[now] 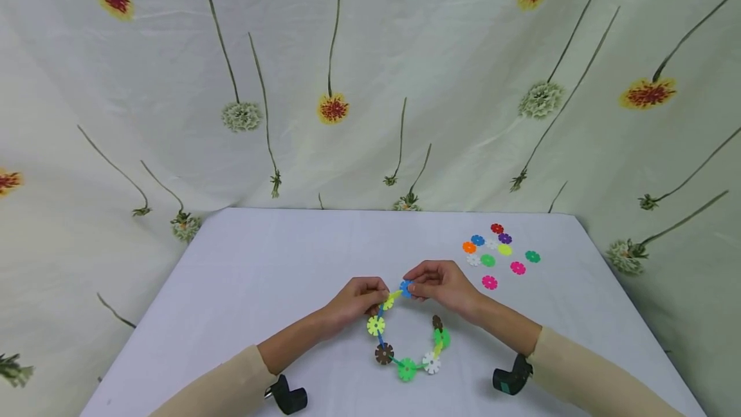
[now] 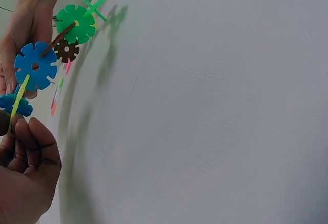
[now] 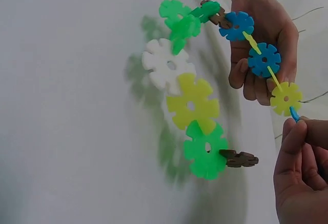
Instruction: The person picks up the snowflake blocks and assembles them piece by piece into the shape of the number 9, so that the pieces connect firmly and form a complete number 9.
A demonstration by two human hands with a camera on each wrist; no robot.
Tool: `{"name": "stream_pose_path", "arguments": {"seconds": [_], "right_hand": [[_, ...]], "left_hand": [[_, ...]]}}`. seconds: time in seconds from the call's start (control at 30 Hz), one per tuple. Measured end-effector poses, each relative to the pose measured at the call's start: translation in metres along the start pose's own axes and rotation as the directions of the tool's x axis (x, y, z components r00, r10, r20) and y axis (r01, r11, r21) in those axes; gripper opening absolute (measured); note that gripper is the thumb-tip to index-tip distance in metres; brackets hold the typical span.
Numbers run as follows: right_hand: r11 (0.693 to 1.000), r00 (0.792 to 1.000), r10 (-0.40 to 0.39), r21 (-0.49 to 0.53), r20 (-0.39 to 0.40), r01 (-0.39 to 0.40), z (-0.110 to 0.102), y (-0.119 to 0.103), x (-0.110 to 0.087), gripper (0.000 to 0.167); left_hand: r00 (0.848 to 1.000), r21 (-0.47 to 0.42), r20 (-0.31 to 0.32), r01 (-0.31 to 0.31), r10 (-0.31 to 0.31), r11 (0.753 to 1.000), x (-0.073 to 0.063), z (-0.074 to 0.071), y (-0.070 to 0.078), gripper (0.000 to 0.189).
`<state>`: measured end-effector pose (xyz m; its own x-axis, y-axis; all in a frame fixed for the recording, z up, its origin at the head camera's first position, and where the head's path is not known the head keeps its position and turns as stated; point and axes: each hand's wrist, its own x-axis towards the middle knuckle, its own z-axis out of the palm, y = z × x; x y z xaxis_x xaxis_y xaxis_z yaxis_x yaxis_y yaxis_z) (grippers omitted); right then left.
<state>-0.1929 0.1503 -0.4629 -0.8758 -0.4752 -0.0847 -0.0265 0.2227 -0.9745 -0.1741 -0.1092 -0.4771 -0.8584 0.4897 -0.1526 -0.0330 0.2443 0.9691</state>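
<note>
A curved chain of interlocking notched plastic discs hangs between both hands and loops toward the person. My left hand [image 1: 360, 298] pinches its upper left part by a yellow disc [image 1: 389, 302]. Thumb and fingers of my right hand [image 1: 440, 283] grip a blue disc [image 1: 406, 288], seen edge-on as a blue disc [image 3: 294, 114] against the yellow one in the right wrist view. Along the loop follow another yellow disc [image 1: 375, 325], a brown disc [image 1: 384, 354], a green disc [image 1: 407, 369] and a white disc [image 1: 431, 363]. A brown disc [image 1: 437, 322] forms the free end, below the right hand.
Loose discs in several colours lie at the table's back right, among them a red disc [image 1: 496, 228], an orange disc [image 1: 469, 247] and a pink disc [image 1: 489, 282]. The white table [image 1: 260, 243] ends at a flower-printed curtain [image 1: 370, 50]. Black wrist cameras [image 1: 512, 377] sit beside the sleeves.
</note>
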Motion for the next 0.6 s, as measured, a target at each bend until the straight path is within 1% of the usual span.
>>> {"name": "stream_pose_path", "arguments": {"seconds": [0.17, 0.27, 0.37, 0.47, 0.6], "right_hand": [[1.000, 1.000, 0.017, 0.006, 0.000, -0.017, -0.0019, -0.0009, 0.0002, 0.025], [0.999, 1.000, 0.018, 0.026, -0.005, -0.018, 0.0009, -0.0014, 0.0018, 0.025], [0.999, 1.000, 0.020, 0.043, -0.012, -0.020, 0.0047, -0.0021, 0.0028, 0.024], [0.999, 1.000, 0.021, 0.040, -0.016, -0.020, 0.0056, -0.0032, 0.0021, 0.024], [1.000, 1.000, 0.009, 0.029, 0.018, -0.010, 0.0021, -0.0039, 0.0001, 0.026]], "left_hand": [[0.999, 0.033, -0.004, -0.042, 0.042, 0.999, 0.0009, 0.0033, -0.0003, 0.022], [0.997, 0.061, -0.016, -0.070, 0.071, 0.996, 0.0004, 0.0033, -0.0005, 0.023], [0.996, 0.080, -0.033, -0.082, 0.085, 0.993, -0.0010, 0.0019, 0.0007, 0.022], [0.996, 0.073, -0.029, -0.077, 0.079, 0.994, -0.0017, -0.0004, 0.0033, 0.022], [1.000, 0.023, 0.014, -0.028, 0.027, 0.999, 0.0007, -0.0031, 0.0037, 0.022]]}}
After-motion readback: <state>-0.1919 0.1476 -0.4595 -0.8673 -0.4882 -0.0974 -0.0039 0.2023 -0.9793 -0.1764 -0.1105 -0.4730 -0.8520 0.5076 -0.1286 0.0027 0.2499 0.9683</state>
